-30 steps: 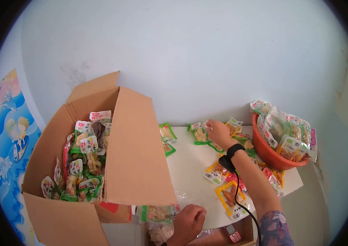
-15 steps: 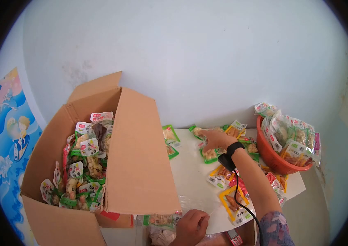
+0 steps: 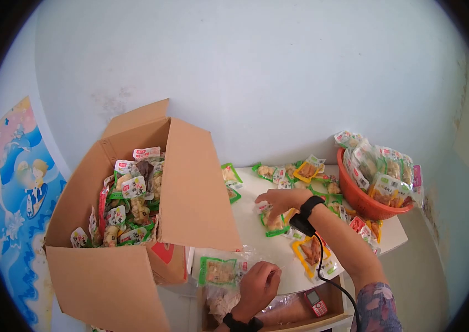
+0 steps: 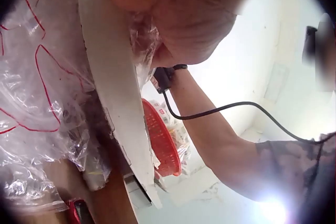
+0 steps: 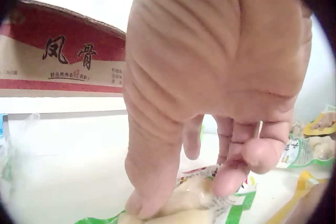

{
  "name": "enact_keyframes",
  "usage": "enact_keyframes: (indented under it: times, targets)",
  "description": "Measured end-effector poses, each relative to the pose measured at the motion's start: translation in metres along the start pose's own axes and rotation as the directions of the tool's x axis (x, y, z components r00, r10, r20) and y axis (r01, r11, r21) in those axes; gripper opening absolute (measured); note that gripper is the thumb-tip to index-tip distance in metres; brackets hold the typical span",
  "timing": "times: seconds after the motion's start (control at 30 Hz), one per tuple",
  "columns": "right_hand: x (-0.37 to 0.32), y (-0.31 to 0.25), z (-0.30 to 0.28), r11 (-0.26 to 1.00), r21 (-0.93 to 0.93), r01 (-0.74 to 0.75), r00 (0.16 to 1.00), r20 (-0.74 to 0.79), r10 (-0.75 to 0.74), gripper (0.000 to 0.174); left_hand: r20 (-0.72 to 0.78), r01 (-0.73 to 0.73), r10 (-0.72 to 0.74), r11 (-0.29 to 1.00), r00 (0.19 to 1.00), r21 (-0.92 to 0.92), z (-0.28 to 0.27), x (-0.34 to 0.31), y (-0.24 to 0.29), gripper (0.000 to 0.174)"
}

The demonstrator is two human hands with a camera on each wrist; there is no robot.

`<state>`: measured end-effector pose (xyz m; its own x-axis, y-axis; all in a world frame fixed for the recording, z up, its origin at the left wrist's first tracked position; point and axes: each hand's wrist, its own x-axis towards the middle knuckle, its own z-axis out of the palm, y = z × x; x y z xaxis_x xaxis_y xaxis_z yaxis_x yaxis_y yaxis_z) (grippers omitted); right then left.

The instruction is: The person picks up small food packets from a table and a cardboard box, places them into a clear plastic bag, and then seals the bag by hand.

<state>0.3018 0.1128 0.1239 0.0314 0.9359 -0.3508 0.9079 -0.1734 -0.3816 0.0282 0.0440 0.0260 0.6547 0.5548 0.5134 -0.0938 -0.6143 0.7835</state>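
“凤骨” lettering (image 5: 69, 53) on the cardboard box (image 5: 65, 65)

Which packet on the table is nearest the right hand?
The green-edged packet directly under the right hand; other packets on the table lie farther from it.

A bare strip of table (image 3: 245, 217) leaves a hand room to pass between the tall box flap (image 3: 197, 185) and the right hand (image 3: 284, 203) with its packet (image 3: 273, 224). That flap blocks the side way into the box (image 3: 82, 207), but the top is open. The left hand (image 3: 259, 283) obstructs the front edge; rightward, scattered packets, a trailing cable (image 3: 321, 268) and the basket (image 3: 370, 203) obstruct.
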Motion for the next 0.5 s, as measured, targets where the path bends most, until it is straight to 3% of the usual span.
enact_keyframes:
  times: [0.07,0.17,0.27,0.3,0.4,0.5]
  targets:
    - [0.016,0.01,0.008,0.994,-0.096,0.047,0.996,-0.069,-0.054,0.091,0.0,-0.02,0.02,1.0,1.0,0.022,0.0,0.0,0.0,0.006]
    - [0.006,0.006,0.009,0.995,-0.098,-0.031,0.976,-0.216,0.009,0.075,-0.005,-0.001,0.001,1.0,1.0,-0.011,0.001,-0.002,-0.002,0.006]
    - [0.013,0.022,0.004,0.996,-0.089,-0.003,0.975,-0.221,-0.017,0.053,-0.021,-0.032,0.032,0.999,0.999,-0.002,0.001,-0.002,-0.004,0.006]
    - [0.004,0.021,0.003,0.994,-0.071,0.08,0.948,-0.304,-0.098,0.039,-0.019,-0.019,0.019,1.0,1.0,-0.012,0.001,-0.003,-0.004,0.006]
    - [-0.03,0.001,-0.008,0.996,0.075,0.042,0.97,-0.242,-0.022,0.034,-0.013,-0.002,0.001,0.999,1.0,-0.034,0.002,-0.003,-0.006,0.007]
    - [-0.068,-0.005,0.002,0.995,-0.052,0.081,0.849,-0.52,-0.097,0.03,-0.013,-0.01,0.009,0.999,1.0,-0.046,0.0,-0.003,-0.004,0.007]
